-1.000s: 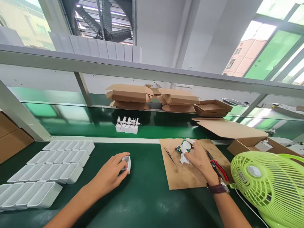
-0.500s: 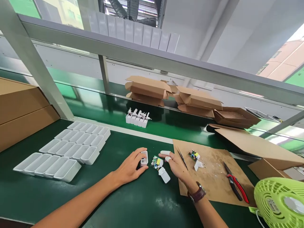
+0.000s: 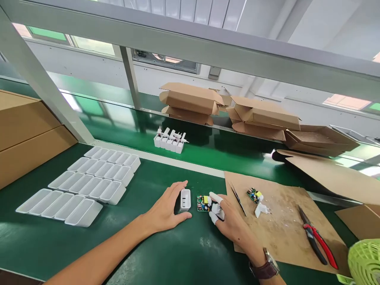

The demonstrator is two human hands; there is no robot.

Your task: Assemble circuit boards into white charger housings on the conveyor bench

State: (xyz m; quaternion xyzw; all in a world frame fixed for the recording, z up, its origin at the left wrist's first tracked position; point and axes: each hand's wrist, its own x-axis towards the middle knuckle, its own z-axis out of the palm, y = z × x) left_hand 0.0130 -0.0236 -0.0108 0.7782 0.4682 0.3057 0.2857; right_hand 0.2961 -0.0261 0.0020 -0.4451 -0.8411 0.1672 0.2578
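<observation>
My left hand (image 3: 166,206) is curved beside a white plastic charger housing (image 3: 185,200), thumb and fingers apart around it. The housing stands on the green table with slots visible inside. My right hand (image 3: 230,217), with white finger cots on its fingertips, closes around a white plug piece (image 3: 216,208). Right against this piece lies a green circuit board (image 3: 203,203) with a yellow component. Whether wires join them is hidden by the fingers.
Rows of white housings (image 3: 84,209) stand at left. Filled housings (image 3: 168,142) sit on the green belt. A brown cardboard sheet (image 3: 285,245) bears tweezers (image 3: 238,199), another circuit board (image 3: 254,195) and red-black pliers (image 3: 316,237). A green fan (image 3: 365,259) stands at lower right.
My right hand has moved down onto the plug piece and closed on it; the board and plug piece have turned. My left fingers have loosened from the housing. The view has shifted.
</observation>
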